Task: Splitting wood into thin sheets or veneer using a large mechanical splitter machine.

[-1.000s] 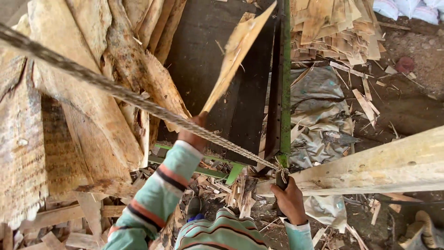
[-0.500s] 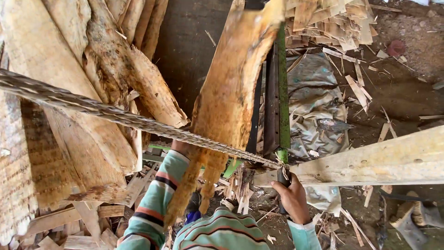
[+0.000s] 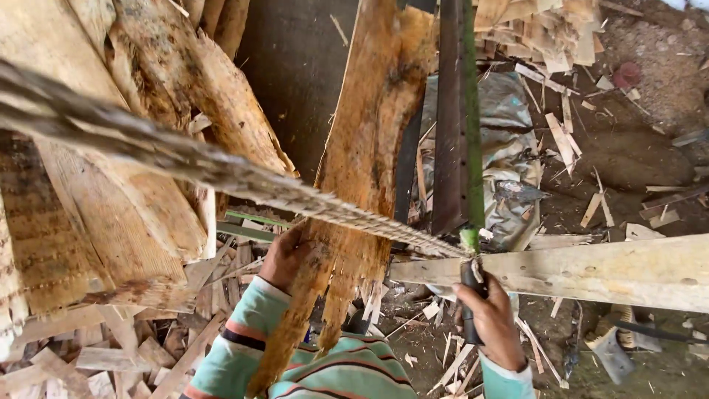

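Wood scraps and chips litter the dirt floor (image 3: 628,148) of a work yard. One rough slab of bark-edged wood (image 3: 362,162) stands tilted at centre, its splintered lower end gripped by the left hand (image 3: 284,255), fingers closed round it. The right hand (image 3: 491,318) clasps one dark handle (image 3: 470,284) below a green blade (image 3: 471,111). One pale beam (image 3: 591,270) lies beside it; one rope (image 3: 185,159) crosses diagonally.

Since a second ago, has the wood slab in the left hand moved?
Yes. The wood slab has swung right, toward the green-edged blade, and now lies close beside it. The left hand grips its lower edge.
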